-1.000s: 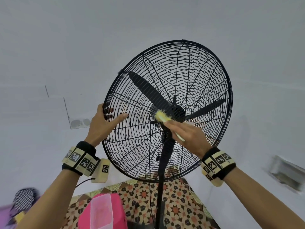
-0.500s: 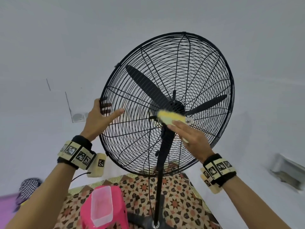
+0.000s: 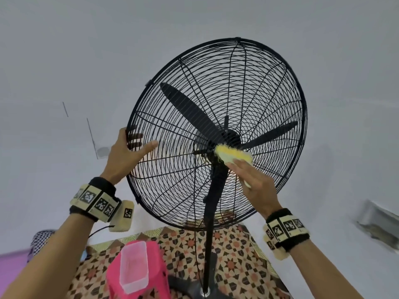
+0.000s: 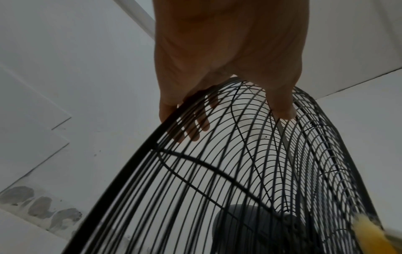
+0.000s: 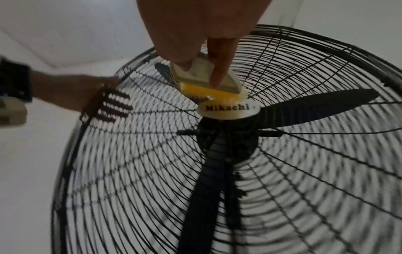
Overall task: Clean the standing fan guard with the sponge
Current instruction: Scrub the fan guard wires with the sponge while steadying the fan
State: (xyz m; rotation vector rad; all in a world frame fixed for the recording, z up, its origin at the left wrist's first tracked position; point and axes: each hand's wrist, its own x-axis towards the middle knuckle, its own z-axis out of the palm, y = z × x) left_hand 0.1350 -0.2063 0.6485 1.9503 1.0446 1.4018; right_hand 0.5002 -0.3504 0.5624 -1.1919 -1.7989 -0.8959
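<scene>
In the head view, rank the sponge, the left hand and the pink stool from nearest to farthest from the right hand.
1. Sponge: under the right hand's fingers, at the guard's centre.
2. Left hand: across the guard, holding its left rim.
3. Pink stool: down on the floor, lower left of the pole.

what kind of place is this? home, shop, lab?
Probably a room in a home, though not certain. A black standing fan stands on a patterned floor mat against plain white walls, with a pink plastic stool nearby carrying a clear tub.
</scene>
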